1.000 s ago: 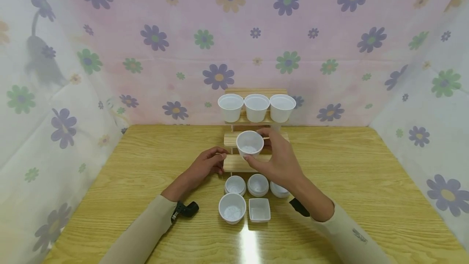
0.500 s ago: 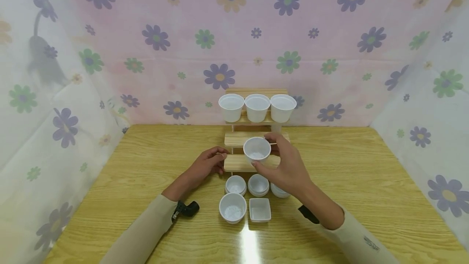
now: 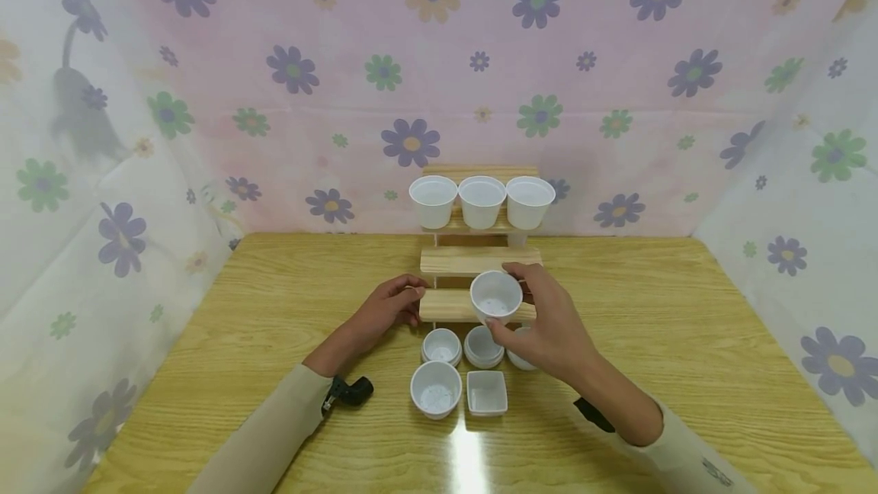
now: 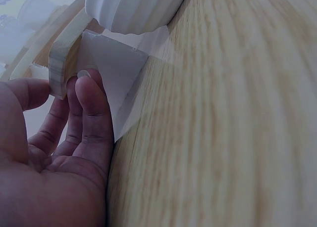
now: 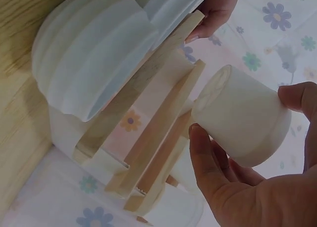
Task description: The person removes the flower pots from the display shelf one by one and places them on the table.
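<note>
My right hand (image 3: 559, 330) holds a small white round plant pot (image 3: 495, 297) between thumb and fingers, over the right part of the lower slat of a tiered wooden display rack (image 3: 442, 305). In the right wrist view the pot (image 5: 242, 113) is tapered, with the thumb and fingers on opposite sides and its base turned toward the rack. My left hand (image 3: 386, 309) grips the left end of the lower slat. The left wrist view shows thumb and fingers around the slat end (image 4: 59, 66), the hand's edge along the tabletop.
Three white pots (image 3: 482, 200) stand side by side on the upper tier. In front of the rack are several white pots, including ribbed round ones (image 3: 441, 345), a larger round one (image 3: 436, 389) and a square one (image 3: 487, 393). Flowered cloth (image 3: 329, 128) hangs behind the table.
My right hand has carried the pot to the right and down toward me, from before the middle slat to over the lower one. My left hand has stayed on the slat end.
</note>
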